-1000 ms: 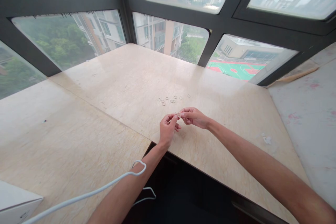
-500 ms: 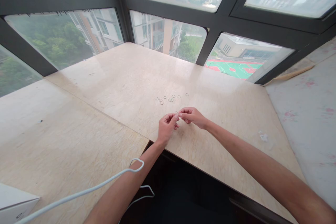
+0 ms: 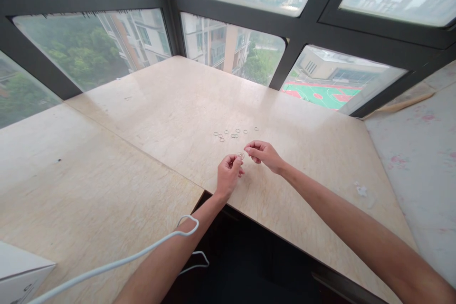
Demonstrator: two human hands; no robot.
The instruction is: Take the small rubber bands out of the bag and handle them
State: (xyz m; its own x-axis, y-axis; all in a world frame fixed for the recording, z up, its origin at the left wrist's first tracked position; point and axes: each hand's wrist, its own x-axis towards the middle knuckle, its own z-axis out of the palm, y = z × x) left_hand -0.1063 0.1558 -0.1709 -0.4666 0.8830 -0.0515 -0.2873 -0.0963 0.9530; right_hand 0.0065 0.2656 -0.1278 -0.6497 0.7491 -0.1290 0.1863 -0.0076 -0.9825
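Between the thumb and fingers of my left hand [image 3: 230, 172] are small thin rings [image 3: 241, 156], pinched near the front edge of the stone counter; how many cannot be made out. Just to the right and slightly higher, my right hand [image 3: 261, 153] is closed in a pinch, its fingertips a little apart from those rings. Whatever its fingertips hold, if anything, is too small to name. Beyond both hands, several loose metal rings [image 3: 234, 136] lie scattered flat on the counter, some of them overlapping.
The beige counter [image 3: 160, 104] runs back to dark-framed windows. White star-shaped pieces [image 3: 361, 191] lie at the right. A white cable [image 3: 117, 262] crosses over my left forearm, and a white box [image 3: 21, 270] stands at the lower left. A dark speck [image 3: 59, 160] lies on the left.
My right hand has moved slightly up and away from my left, opening a small gap between their fingertips. The left hand keeps its pinch on the rings. The view has shifted a little.
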